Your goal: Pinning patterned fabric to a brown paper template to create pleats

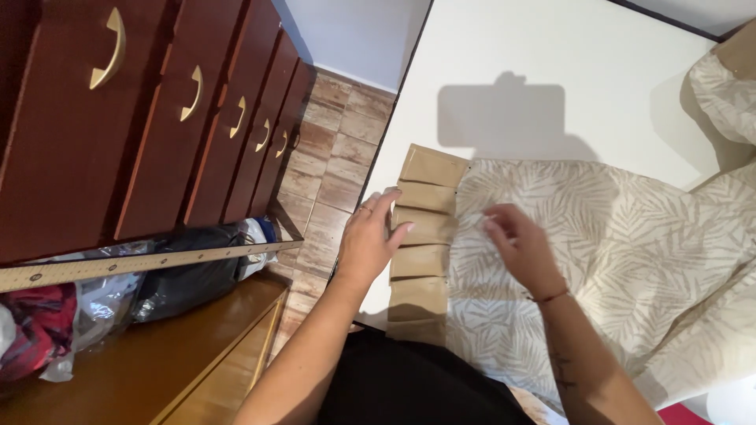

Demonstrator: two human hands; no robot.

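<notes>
Left hand [370, 240] pressed flat, ungripping, on the pleated tan band [421, 252]; right hand [520, 248] hovered loose over the leaf-print fabric [614, 236] — one nudge could have undone those folds

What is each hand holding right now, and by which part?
Neither hand grips anything. The left hand rests its fingers on the tan pleated band along the leaf-print fabric's edge. The right hand lies on the fabric beside it, blurred.

A leaf-patterned beige curtain [598, 228] lies flat on the white table [551, 55], its tan pleated header [421, 244] folded.
</notes>
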